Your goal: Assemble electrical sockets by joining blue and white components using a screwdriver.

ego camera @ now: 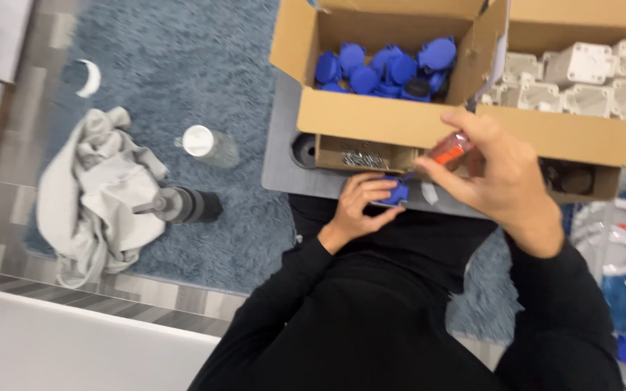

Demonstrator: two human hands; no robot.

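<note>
My left hand (360, 203) grips a small blue plastic part (398, 192) against the front edge of a grey lap tray (278, 156). Just to its right, my right hand (498, 174) is closed around a screwdriver with a clear orange handle (449, 150); its tip points down-left at the blue part. Both arms wear black sleeves. Right behind my hands sits a small cardboard box of metal screws (362, 157).
A cardboard box of several blue plastic caps (389, 69) stands behind the tray, beside a box of white plastic housings (588, 76). On the blue shaggy rug lie a clear bottle (208, 145), a dark bottle (182, 205) and a grey garment (99, 195). White rings (621, 242) lie at right.
</note>
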